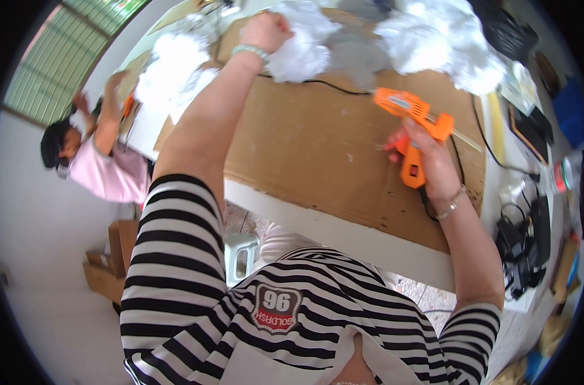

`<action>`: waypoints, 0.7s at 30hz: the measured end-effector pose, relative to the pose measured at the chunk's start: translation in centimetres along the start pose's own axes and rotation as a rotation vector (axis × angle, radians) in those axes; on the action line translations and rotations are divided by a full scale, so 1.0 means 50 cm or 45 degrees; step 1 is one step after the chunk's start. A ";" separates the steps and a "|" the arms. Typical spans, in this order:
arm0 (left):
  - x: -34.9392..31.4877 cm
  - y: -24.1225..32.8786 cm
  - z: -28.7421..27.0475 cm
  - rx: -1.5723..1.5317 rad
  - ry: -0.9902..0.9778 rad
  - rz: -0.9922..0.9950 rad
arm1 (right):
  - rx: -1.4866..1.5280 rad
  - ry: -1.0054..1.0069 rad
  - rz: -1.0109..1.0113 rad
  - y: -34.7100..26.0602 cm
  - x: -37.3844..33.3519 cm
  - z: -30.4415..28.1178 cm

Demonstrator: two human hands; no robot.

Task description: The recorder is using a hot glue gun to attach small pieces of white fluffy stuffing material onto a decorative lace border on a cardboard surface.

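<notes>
My right hand point(437, 164) grips an orange hot glue gun point(421, 111) by its handle, over a flat brown cardboard sheet point(305, 144). The gun's nozzle points left, and a pale glue stick point(466, 140) juts from its back end. Stretched out to the far side of the table, my left hand point(265, 32) has its fingers curled in. It is at a tuft of white fluffy stuffing point(300, 56); whether anything is pinched in the fingers is hidden.
More white stuffing lies in heaps at the far right point(433, 42) and far left point(176, 70). A black cord point(324, 82) crosses the cardboard. Black adapters and cables point(523, 240) sit at the right edge. Another person point(105, 160) works at the left.
</notes>
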State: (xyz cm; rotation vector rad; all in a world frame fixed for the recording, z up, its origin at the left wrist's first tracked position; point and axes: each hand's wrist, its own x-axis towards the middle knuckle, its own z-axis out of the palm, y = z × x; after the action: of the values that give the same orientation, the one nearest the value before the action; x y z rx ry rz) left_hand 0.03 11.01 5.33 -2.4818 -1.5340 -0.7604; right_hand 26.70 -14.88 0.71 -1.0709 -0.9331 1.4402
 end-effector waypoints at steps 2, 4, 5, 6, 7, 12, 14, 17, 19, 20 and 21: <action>0.003 -0.015 -0.031 -0.108 0.062 -0.026 | -0.019 -0.004 -0.003 -0.011 -0.007 0.020; 0.008 0.005 -0.067 -0.153 0.130 -0.060 | -0.038 0.056 -0.009 -0.015 -0.013 0.020; 0.005 0.028 -0.101 -0.245 0.289 -0.052 | -0.055 0.050 -0.001 -0.016 -0.014 0.019; -0.002 0.050 -0.136 -0.334 0.452 -0.040 | -0.075 0.044 0.005 -0.017 -0.014 0.018; -0.012 0.073 -0.172 -0.320 0.464 -0.052 | -0.078 0.023 0.004 -0.017 -0.015 0.018; -0.059 0.200 -0.243 -0.331 0.561 0.201 | 0.031 0.159 -0.095 -0.004 -0.009 -0.004; -0.082 0.215 -0.263 -0.193 0.532 0.255 | 0.038 0.162 -0.111 -0.005 -0.007 -0.006; -0.114 0.229 -0.271 -0.747 0.379 0.547 | 0.055 0.197 -0.130 -0.004 -0.003 -0.011; -0.158 0.264 -0.291 -1.061 0.177 0.072 | 0.081 0.190 -0.132 -0.004 -0.001 -0.024; -0.167 0.253 -0.273 -1.104 0.131 0.085 | 0.095 0.181 -0.121 -0.003 0.002 -0.026; -0.186 0.227 -0.250 -1.308 0.113 -0.060 | 0.120 0.193 -0.120 -0.003 0.007 -0.020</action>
State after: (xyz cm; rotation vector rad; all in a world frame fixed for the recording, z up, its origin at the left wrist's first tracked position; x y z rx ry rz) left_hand 2.19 -6.35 13.44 -2.9299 -1.3524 -2.0437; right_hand 27.66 -14.50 0.51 -1.0375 -0.7890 1.2943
